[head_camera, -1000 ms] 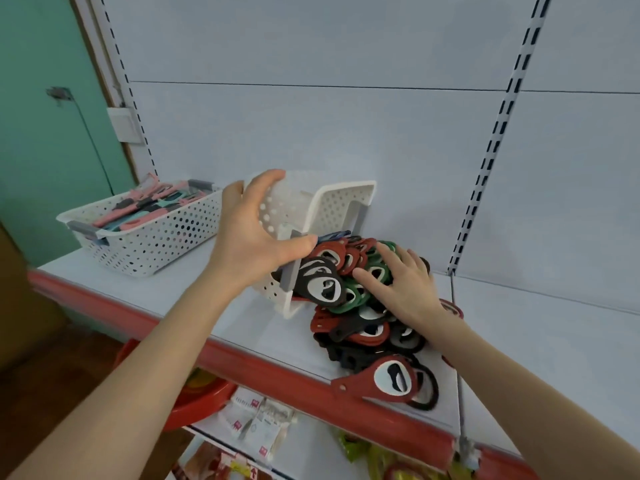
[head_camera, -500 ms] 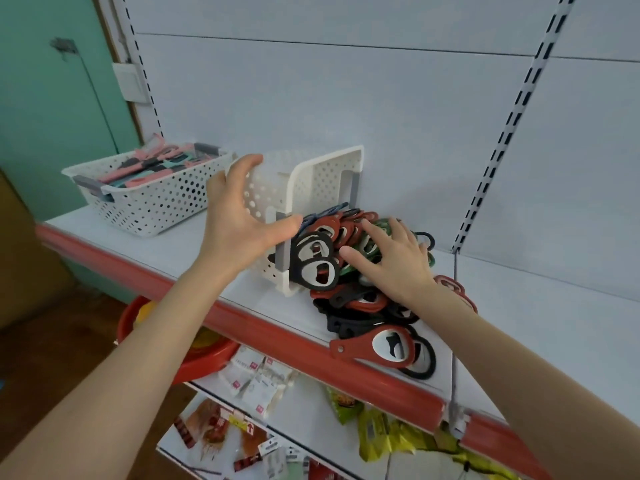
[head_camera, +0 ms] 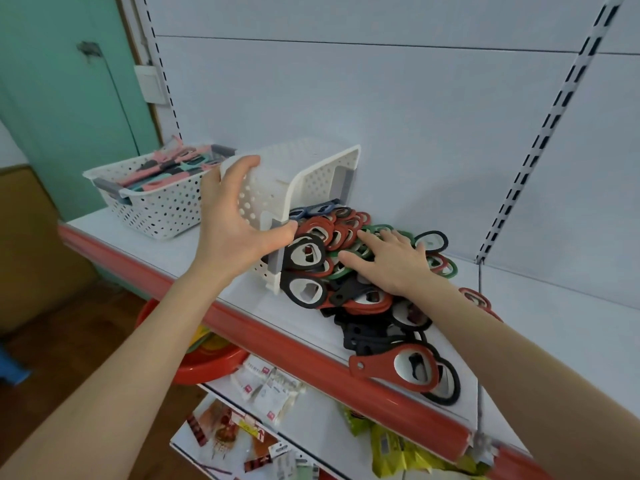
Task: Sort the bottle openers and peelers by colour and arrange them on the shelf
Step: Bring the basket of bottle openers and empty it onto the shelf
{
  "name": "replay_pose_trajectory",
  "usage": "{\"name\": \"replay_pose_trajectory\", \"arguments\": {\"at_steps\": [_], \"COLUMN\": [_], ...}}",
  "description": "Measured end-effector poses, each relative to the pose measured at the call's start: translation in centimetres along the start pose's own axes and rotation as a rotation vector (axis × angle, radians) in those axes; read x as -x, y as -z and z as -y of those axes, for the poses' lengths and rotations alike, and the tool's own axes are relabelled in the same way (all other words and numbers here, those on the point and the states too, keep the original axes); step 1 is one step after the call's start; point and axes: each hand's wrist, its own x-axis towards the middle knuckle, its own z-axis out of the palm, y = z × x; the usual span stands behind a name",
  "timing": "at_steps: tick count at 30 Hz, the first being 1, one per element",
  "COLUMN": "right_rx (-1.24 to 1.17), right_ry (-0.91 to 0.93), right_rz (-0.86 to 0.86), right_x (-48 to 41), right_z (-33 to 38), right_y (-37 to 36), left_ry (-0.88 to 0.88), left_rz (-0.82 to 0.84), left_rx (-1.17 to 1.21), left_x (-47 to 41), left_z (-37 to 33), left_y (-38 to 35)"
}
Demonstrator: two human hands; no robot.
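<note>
Left hand grips the tipped basket: fingers curled over its perforated side, thumb on the rim by the grey handle. Basket lies on its side on the shelf, mouth facing right.

Bottle openers spill from the mouth in a loose heap. They are red, black and green, with a couple of blue ones at the top just under the rim.

Right hand lies palm down on the heap, fingers straight and spread, holding nothing.

One red opener lies apart at the front, overlapping the red edge strip, with a black one under it. Another red one is half hidden behind the right forearm.

Peelers in pink, teal and dark sit in a second basket, upright at the shelf's left end, well apart from the heap.

The heap fills the shelf between the tipped basket and the slotted upright.

Below: red basin and packets on a lower shelf.
</note>
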Motion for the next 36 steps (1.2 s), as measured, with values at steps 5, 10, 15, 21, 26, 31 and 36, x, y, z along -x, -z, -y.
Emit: {"name": "replay_pose_trajectory", "arguments": {"at_steps": [5, 10, 15, 21, 26, 31, 36], "right_rx": [-0.014, -0.026, -0.008, -0.069, 0.092, 0.054, -0.175], "right_ry": [0.000, -0.009, -0.033, 0.145, 0.240, 0.190, 0.291], "right_rz": [-0.037, -0.070, -0.051, -0.067, 0.070, 0.064, 0.051], "right_x": [-0.1, 0.0, 0.1, -0.7, -1.3, -0.4, 6.0], "right_z": [-1.2, -2.0, -2.0, 1.7, 2.4, 0.4, -0.3], "right_y": [0.1, 0.1, 0.2, 0.7, -0.3, 0.8, 1.8], "left_ry": [-0.032, -0.042, -0.039, -0.066, -0.065, -0.044, -0.007], "left_rz": [0.001, -0.006, -0.015, 0.013, 0.022, -0.015, -0.036], "left_rx": [0.022, -0.027, -0.036, -0.045, -0.045, -0.043, -0.031], "left_x": [-0.6, -1.1, -1.6, -1.4, -1.0, 0.2, 0.8], "left_z": [0.4, 1.1, 1.3, 0.8, 0.9, 1.1, 0.9], "left_y": [0.3, 0.5, 1.2, 0.5, 0.7, 0.5, -0.1]}}
